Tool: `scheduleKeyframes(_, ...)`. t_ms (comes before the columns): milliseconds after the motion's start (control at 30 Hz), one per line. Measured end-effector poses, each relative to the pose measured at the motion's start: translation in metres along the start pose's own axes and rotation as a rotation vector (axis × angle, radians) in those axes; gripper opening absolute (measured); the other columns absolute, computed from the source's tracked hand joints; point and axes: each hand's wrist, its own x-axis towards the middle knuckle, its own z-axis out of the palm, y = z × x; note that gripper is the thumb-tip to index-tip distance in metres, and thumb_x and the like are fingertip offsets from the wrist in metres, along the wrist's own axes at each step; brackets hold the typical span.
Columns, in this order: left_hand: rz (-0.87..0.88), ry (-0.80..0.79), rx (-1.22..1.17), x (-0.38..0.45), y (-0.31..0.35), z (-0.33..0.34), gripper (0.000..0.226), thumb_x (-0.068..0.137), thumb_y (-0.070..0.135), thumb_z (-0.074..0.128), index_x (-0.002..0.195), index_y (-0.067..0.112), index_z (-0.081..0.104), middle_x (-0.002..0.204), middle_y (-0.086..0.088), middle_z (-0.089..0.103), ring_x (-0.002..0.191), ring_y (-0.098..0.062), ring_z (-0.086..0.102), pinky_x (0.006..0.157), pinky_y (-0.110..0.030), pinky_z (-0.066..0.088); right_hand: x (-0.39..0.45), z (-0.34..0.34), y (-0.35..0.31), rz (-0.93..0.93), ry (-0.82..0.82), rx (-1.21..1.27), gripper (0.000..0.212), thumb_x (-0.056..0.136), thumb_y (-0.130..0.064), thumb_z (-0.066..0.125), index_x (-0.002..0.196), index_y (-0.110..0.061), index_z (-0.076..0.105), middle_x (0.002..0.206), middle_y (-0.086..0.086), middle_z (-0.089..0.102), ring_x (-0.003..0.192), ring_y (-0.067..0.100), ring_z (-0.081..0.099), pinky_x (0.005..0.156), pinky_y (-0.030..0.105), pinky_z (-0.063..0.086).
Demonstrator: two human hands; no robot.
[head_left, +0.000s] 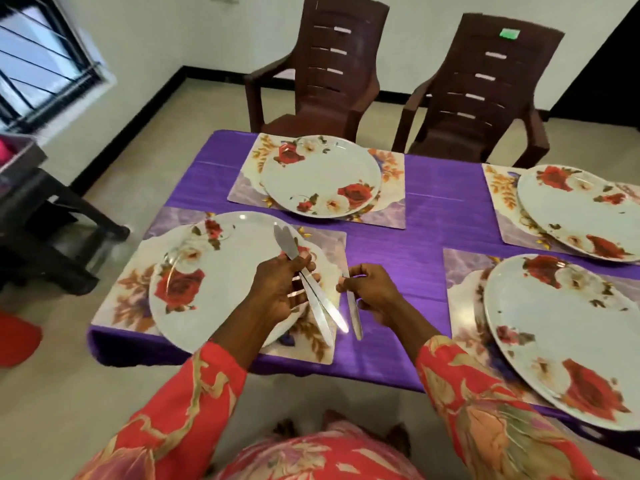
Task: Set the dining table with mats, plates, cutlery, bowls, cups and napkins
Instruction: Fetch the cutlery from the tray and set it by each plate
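My left hand [277, 289] clamps two knives [313, 289], blades toward the worktop's far edge; right hand [372, 289] pinches a third knife [353, 306], its blade end hidden.

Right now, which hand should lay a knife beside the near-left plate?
Right. The right hand pinches a single knife already over the mat's bare strip beside the plate. The left hand holds two knives above the plate.

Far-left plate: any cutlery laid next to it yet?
No: the far-left plate sits alone on its mat, and the only knives visible are in the hands.
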Motion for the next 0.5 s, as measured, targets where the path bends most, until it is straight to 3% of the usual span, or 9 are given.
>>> scheduleKeyframes(200,-0.019,0.005,-0.012,0.006,0.013,-0.041,0.011,0.089,0.014,0.062,0.097,0.008,0.067,0.081,-0.006,0.069,0.082,-0.025,0.066,0.061,-0.034,0.05,0.019,0.042,0.016,0.049,0.275,-0.129,0.022,0.079,-0.006,0.071,0.085,-0.01,0.05,0.078,0.012,0.062,0.034,0.008,0.051,0.037,0.018,0.041)
scheduleKeyframes(267,-0.027,0.011,-0.02,0.009,0.012,-0.05,0.019,0.09,0.014,0.062,0.106,0.006,0.065,0.083,-0.007,0.068,0.083,-0.026,0.066,0.063,-0.035,0.052,0.025,0.055,0.02,0.056,0.33,-0.203,0.021,0.077,-0.009,0.07,0.08,-0.012,0.049,0.085,0.017,0.068,0.054,0.018,0.063,0.054,0.029,0.054)
scheduleKeyframes(300,-0.03,0.015,-0.02,0.01,0.012,-0.055,0.022,0.09,0.014,0.062,0.109,0.005,0.065,0.084,-0.008,0.068,0.083,-0.026,0.066,0.064,-0.036,0.053,0.027,0.06,0.02,0.068,0.342,-0.275,0.018,0.077,-0.012,0.069,0.08,-0.013,0.051,0.09,0.018,0.068,0.071,0.026,0.066,0.064,0.033,0.054)
scheduleKeyframes(367,-0.037,0.02,-0.019,0.011,0.01,-0.063,0.025,0.089,0.014,0.062,0.113,0.005,0.064,0.087,-0.009,0.068,0.081,-0.026,0.067,0.065,-0.037,0.054,0.028,0.069,0.02,0.081,0.346,-0.406,0.017,0.082,-0.015,0.062,0.095,-0.007,0.056,0.101,0.016,0.065,0.095,0.032,0.062,0.066,0.028,0.043)
scheduleKeyframes(433,-0.042,0.029,-0.02,0.013,0.009,-0.07,0.027,0.089,0.015,0.063,0.114,0.005,0.063,0.088,-0.009,0.068,0.08,-0.025,0.067,0.064,-0.036,0.054,0.032,0.075,0.021,0.08,0.35,-0.46,0.028,0.086,-0.017,0.058,0.109,-0.002,0.053,0.111,0.017,0.061,0.104,0.034,0.058,0.067,0.025,0.035)
scheduleKeyframes(500,-0.044,0.043,-0.021,0.015,0.009,-0.075,0.028,0.088,0.015,0.064,0.114,0.004,0.063,0.087,-0.008,0.068,0.081,-0.025,0.066,0.064,-0.036,0.053,0.034,0.08,0.02,0.088,0.366,-0.496,0.035,0.088,-0.017,0.059,0.117,0.0,0.048,0.118,0.02,0.057,0.109,0.036,0.056,0.073,0.03,0.042)
